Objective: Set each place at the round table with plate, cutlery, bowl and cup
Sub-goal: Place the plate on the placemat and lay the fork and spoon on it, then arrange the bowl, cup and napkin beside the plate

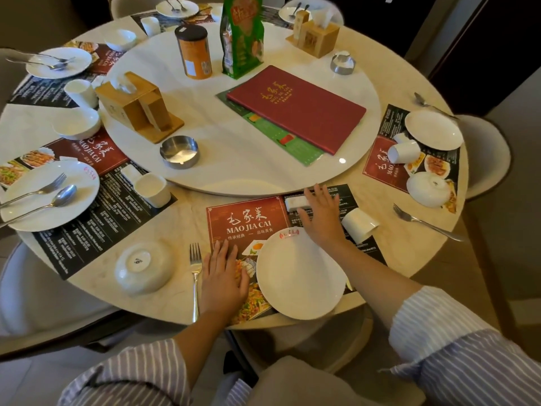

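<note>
A red and black paper placemat [248, 218] lies at the near edge of the round table [377, 177]. My left hand [224, 276] rests flat on its left part, fingers apart. My right hand [322, 213] lies flat on its upper right, beside a small white rest [295, 203]. A white plate [301, 273] sits on the mat between my hands. A fork [195, 273] lies just left of my left hand. An upturned white bowl [143, 268] stands further left. A white cup [359, 225] lies on its side to the right.
A turntable [222, 159] holds a red menu [295, 108], ashtrays, wooden tissue boxes, an orange tin and a green bag. The left place has a plate with fork and spoon [49, 194], cup and bowl. The right place has a plate [433, 130], a tipped cup, an upturned bowl and a fork [424, 222].
</note>
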Tool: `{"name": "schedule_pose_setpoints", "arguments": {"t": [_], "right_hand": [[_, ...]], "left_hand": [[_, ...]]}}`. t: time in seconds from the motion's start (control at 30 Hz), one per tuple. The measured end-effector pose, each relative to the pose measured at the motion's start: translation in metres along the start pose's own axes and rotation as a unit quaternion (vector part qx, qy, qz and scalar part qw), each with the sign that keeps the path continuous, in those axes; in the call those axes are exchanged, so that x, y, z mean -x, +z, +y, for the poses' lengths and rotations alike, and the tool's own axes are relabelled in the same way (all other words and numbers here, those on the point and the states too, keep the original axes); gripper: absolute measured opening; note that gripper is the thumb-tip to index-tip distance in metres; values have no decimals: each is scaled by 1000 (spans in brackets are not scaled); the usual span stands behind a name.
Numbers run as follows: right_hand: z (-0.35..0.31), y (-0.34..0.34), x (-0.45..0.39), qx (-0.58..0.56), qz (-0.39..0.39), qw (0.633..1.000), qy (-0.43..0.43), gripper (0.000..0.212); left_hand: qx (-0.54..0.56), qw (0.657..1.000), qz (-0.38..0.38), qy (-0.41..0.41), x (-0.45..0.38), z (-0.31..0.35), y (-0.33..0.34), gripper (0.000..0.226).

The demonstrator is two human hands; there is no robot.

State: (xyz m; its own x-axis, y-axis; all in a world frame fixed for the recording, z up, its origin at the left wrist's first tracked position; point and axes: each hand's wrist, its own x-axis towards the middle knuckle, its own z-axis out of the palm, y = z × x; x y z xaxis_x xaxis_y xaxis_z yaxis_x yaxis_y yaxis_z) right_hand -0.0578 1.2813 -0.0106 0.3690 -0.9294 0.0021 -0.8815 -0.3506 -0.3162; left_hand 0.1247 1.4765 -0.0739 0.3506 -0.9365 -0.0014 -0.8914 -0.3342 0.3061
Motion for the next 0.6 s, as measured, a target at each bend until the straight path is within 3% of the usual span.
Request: {"name": "schedule_pose_setpoints", "arguments": {"t": [0.13,0.27,0.6], "right_hand": [[45,-14,29,-68,122,988,66,57],[87,-13,56,-146,90,975,140,68],[104,-16,39,-195,75,970,124,75]], "left_hand": [[7,1000,8,1,1,2,1,61],[1,1000,16,-3,1,5,-1,62],[6,1000,27,-7,2,9,-2,64]]}}
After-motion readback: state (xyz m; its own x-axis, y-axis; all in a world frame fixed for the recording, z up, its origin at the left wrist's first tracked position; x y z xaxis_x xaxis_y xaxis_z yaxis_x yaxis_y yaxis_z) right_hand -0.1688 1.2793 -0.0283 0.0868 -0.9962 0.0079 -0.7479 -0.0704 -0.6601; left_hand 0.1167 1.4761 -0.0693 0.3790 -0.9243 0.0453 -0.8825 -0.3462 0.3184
